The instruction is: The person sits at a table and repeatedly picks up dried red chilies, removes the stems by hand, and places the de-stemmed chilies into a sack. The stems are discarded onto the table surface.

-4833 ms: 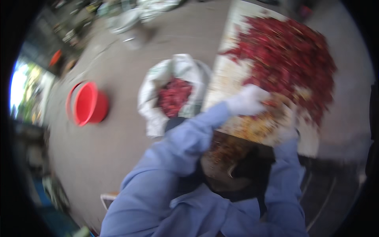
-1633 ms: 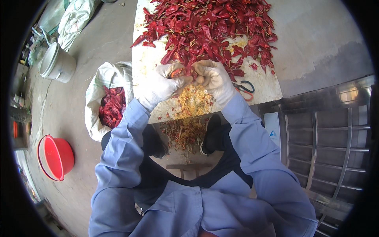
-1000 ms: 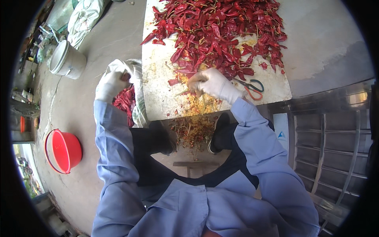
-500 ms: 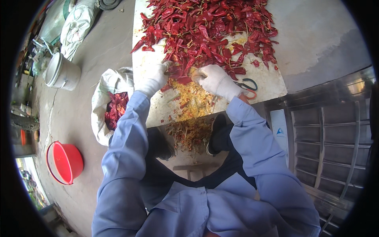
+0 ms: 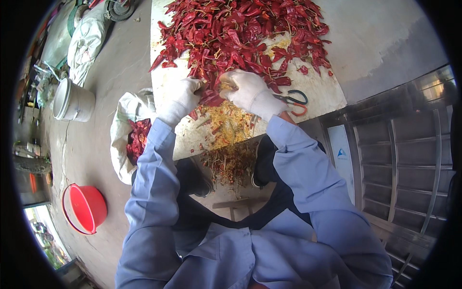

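My gloved left hand (image 5: 184, 98) is closed at the fingertips, pinching a dried red chili pepper (image 5: 211, 94) at the near edge of the heap. Opposite it, my gloved right hand (image 5: 248, 91) has its fingers curled in, close to the same pepper. Its fingertips look brownish, and what they grip is too small to make out. The heap of dried red chili peppers (image 5: 226, 36) spreads beyond both hands on a pale board (image 5: 320, 98). Yellow seeds and bits of stem (image 5: 226, 125) lie below my hands.
Scissors (image 5: 294, 101) with dark green and orange handles lie right of my right hand. To the left stand a white sack (image 5: 119, 130) of chili peppers, a red bucket (image 5: 91, 207) and a white bucket (image 5: 79, 101). A metal grille (image 5: 409, 168) is at right.
Both hands have shifted slightly left in the picture and closer together, the right one turning its fingers inward. The whole view has also moved a little.
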A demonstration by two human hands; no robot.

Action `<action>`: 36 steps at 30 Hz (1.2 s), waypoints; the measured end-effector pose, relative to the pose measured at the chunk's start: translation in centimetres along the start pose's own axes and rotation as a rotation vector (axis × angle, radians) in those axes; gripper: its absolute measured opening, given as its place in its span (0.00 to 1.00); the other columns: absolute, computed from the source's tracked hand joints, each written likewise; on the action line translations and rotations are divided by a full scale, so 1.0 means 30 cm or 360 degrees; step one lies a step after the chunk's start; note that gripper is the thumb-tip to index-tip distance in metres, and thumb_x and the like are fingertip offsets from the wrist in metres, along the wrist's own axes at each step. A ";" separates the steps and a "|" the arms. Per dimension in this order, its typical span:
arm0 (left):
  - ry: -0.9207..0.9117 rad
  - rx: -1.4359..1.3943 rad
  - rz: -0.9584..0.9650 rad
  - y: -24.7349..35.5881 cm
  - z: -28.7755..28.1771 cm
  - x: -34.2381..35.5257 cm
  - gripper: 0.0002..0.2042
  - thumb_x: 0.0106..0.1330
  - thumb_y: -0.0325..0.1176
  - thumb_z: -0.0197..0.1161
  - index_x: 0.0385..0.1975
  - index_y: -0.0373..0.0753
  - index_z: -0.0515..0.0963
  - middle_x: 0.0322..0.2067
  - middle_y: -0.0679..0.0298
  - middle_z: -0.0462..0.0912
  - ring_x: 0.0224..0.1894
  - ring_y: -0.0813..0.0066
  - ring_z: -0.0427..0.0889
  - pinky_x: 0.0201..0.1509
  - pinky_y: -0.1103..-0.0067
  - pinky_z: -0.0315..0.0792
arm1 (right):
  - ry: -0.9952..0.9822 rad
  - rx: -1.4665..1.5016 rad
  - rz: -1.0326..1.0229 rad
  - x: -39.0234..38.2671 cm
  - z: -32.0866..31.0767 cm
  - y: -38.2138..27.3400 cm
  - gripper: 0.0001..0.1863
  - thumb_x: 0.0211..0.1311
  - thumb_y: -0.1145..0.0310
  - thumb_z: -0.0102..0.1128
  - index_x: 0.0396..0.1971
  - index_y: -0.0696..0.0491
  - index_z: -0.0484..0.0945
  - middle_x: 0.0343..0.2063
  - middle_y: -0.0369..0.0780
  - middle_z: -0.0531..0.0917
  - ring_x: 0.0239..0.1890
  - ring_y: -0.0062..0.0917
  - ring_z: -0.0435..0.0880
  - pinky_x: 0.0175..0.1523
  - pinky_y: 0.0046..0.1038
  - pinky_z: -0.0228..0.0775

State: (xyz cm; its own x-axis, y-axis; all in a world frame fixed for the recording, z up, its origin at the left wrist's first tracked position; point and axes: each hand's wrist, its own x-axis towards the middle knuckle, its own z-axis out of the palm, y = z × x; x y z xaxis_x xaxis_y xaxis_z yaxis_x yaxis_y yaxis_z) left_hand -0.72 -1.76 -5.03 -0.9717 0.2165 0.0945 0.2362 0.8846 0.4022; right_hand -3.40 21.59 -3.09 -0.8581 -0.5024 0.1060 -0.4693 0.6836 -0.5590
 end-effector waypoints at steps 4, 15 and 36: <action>0.0094 0.0022 -0.0074 0.013 0.006 -0.007 0.08 0.64 0.31 0.66 0.40 0.42 0.87 0.37 0.53 0.87 0.40 0.54 0.87 0.47 0.66 0.79 | -0.0203 -0.0150 0.0055 0.002 0.024 -0.006 0.22 0.62 0.54 0.68 0.53 0.47 0.82 0.51 0.43 0.84 0.54 0.41 0.83 0.60 0.40 0.74; -0.0364 0.0372 -0.0343 -0.055 0.132 -0.032 0.14 0.61 0.29 0.63 0.47 0.42 0.83 0.41 0.48 0.87 0.46 0.47 0.86 0.51 0.62 0.79 | -0.0245 -0.0207 -0.0018 0.009 0.038 -0.014 0.18 0.64 0.55 0.66 0.49 0.49 0.84 0.49 0.42 0.85 0.53 0.39 0.83 0.58 0.40 0.75; 0.0143 -0.1670 0.0033 0.154 -0.108 -0.086 0.23 0.69 0.14 0.49 0.64 0.29 0.70 0.57 0.56 0.81 0.58 0.71 0.82 0.66 0.77 0.73 | -0.0078 0.1870 0.0756 0.026 -0.008 0.004 0.15 0.70 0.69 0.66 0.52 0.60 0.81 0.40 0.40 0.87 0.31 0.23 0.87 0.33 0.25 0.83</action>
State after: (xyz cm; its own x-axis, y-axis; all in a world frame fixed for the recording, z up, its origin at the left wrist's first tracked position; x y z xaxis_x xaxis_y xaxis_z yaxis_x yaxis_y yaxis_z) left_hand 2.86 0.44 -0.45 -0.9744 0.1579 0.1603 0.1730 0.0705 0.9824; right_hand -4.17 21.40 -2.88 -0.8704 -0.3736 -0.3207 0.3699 -0.0662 -0.9267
